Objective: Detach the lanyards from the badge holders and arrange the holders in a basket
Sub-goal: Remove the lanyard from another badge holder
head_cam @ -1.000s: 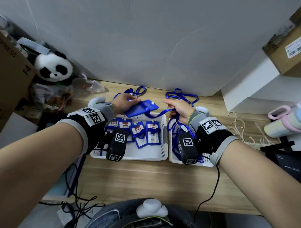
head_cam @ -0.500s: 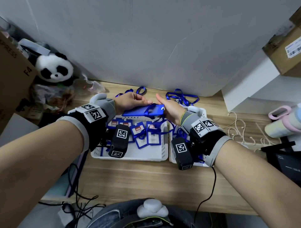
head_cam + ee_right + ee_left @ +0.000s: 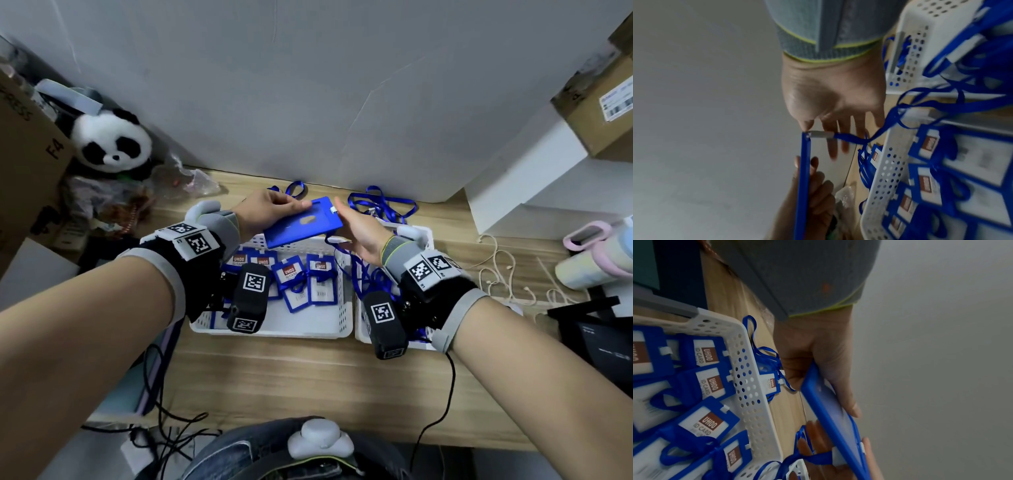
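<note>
My left hand [image 3: 270, 212] grips a blue badge holder [image 3: 305, 226] by its left end, thumb on top, above the left white basket [image 3: 274, 331]. The holder lies back side up, tilted. My right hand [image 3: 356, 229] is at its other end. Its thumb tip touches the white clip [image 3: 821, 134] at the holder's corner, and its fingers [image 3: 844, 129] are straight underneath. A blue lanyard [image 3: 890, 120] runs from the clip down toward the right basket [image 3: 423, 234]. Several badge holders [image 3: 317, 281] with blue straps lie in the left basket.
Loose blue lanyards [image 3: 380, 205] lie on the wooden desk by the wall. A panda plush [image 3: 111, 144] and a cardboard box [image 3: 24, 154] stand at the left. A white shelf [image 3: 513, 181], cups [image 3: 596, 253] and a white cord [image 3: 496, 263] are at the right.
My right hand let go of the lanyard it was pulling and moved left to the holder's clip end. The holder has turned back side up and risen a little.
</note>
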### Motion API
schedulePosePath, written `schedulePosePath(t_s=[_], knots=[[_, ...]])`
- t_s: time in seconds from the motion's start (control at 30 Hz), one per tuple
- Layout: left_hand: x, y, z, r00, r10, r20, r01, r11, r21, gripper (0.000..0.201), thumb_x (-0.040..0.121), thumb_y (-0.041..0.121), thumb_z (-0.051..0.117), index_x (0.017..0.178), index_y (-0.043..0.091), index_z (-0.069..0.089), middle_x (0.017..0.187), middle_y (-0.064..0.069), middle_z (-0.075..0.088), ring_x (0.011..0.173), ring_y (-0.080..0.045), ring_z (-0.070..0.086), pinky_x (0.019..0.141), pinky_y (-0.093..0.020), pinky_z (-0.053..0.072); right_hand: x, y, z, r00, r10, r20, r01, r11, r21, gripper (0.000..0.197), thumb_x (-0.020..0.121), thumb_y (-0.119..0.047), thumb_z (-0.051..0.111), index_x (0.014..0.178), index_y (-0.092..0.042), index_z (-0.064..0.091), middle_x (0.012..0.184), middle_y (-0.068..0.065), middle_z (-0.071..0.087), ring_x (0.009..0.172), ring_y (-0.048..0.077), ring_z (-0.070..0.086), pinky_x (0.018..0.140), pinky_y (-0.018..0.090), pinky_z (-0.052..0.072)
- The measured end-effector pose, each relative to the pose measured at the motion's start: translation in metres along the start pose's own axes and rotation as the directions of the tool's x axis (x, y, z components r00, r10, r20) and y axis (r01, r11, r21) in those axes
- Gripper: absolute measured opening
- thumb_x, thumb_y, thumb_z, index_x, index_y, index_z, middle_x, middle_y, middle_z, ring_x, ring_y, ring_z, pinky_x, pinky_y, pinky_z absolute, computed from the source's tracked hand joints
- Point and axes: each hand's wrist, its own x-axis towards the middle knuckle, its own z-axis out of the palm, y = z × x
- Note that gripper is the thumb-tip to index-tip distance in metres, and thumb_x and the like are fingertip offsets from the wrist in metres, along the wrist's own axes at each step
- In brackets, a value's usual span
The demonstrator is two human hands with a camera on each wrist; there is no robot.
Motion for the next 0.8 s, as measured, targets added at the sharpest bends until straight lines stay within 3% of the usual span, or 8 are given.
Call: schedulePosePath(t_s=[0.03,0.1,0.17,0.27,0.4,0.53,0.63,0.8], knots=[[0.000,0.001,0.000,1.000,0.010,0.007,-0.010,1.000,0.010,0.030,0.067,0.046,0.074,0.082,0.020,0.069,0.082,-0.004,0.069,0.069,-0.015,0.060,0.069,-0.024,0.048,-0.001,-0.001,0.002,1.000,-0.006,-0.002,0.006,1.000,-0.023,0.039,0.092,-0.053,0.044,0.096,-0.023,0.067,0.096,0.002,0.069,0.096,0.020,0.064,0.094,0.031,0.044],[0.001,0.000,-0.002,1.000,0.024,0.000,-0.024,0.999,0.027,0.017,0.075,0.035,0.073,0.077,0.019,0.067,0.075,0.001,0.066,0.063,-0.009,0.058,0.061,-0.016,0.047,-0.004,-0.004,0.002,1.000,-0.022,-0.006,0.022,1.000,0.014,0.043,0.092,-0.049,0.048,0.097,-0.010,0.065,0.076,0.002,0.064,0.071,0.017,0.065,0.081,0.031,0.047],[0.001,-0.003,-0.004,0.999,0.034,-0.005,-0.034,0.998,0.044,0.015,0.077,0.030,0.074,0.071,0.019,0.064,0.070,0.004,0.064,0.061,-0.006,0.055,0.056,-0.011,0.044,-0.004,-0.006,0.000,0.999,-0.037,-0.022,0.039,0.994,0.106,0.035,0.092,-0.040,0.054,0.079,-0.007,0.056,0.052,-0.005,0.046,0.046,0.009,0.045,0.066,0.027,0.045],[0.002,-0.006,-0.003,0.999,0.035,0.036,-0.037,0.998,0.058,0.023,0.077,0.030,0.074,0.067,0.021,0.056,0.068,0.003,0.059,0.061,-0.009,0.051,0.054,-0.015,0.039,-0.008,-0.006,-0.003,0.998,-0.050,-0.030,0.054,0.988,0.145,0.040,0.093,-0.032,0.055,0.060,-0.018,0.038,0.043,-0.010,0.026,0.046,0.011,0.025,0.053,0.024,0.033],[0.002,0.000,0.004,0.995,0.031,0.093,-0.046,0.986,0.158,0.019,0.081,0.034,0.070,0.075,0.023,0.056,0.078,0.000,0.062,0.067,-0.012,0.054,0.058,-0.021,0.040,-0.011,-0.007,-0.002,0.992,-0.067,-0.108,0.064,0.998,-0.027,0.038,0.093,-0.034,0.054,0.063,-0.019,0.038,0.052,-0.007,0.023,0.045,0.008,0.022,0.042,0.018,0.026],[0.000,0.005,0.013,0.993,0.044,0.105,-0.071,0.960,0.269,0.020,0.080,0.036,0.071,0.093,0.023,0.063,0.079,0.008,0.061,0.070,-0.006,0.056,0.062,-0.019,0.044,-0.010,-0.007,0.001,0.993,-0.073,-0.094,0.059,0.987,-0.147,0.032,0.095,-0.035,0.049,0.070,-0.018,0.039,0.052,-0.007,0.024,0.047,0.009,0.021,0.043,0.018,0.024],[-0.001,0.008,0.018,0.991,0.099,0.088,-0.119,0.959,0.259,0.023,0.079,0.029,0.073,0.098,0.019,0.064,0.074,0.008,0.064,0.067,-0.004,0.057,0.065,-0.020,0.046,-0.011,-0.008,0.000,0.995,-0.046,-0.092,0.037,0.995,-0.097,0.037,0.097,-0.030,0.047,0.064,-0.020,0.034,0.039,-0.013,0.026,0.037,0.005,0.021,0.040,0.016,0.021],[-0.002,0.013,0.023,0.985,0.168,0.044,-0.173,0.941,0.290,0.032,0.079,0.021,0.073,0.107,0.010,0.063,0.092,-0.003,0.067,0.069,-0.001,0.058,0.065,-0.010,0.045,-0.012,-0.011,-0.002,0.994,0.090,-0.060,-0.087,0.995,0.052,0.028,0.099,-0.027,0.043,0.072,-0.021,0.036,0.035,-0.012,0.023,0.029,0.003,0.019,0.043,0.018,0.018]])
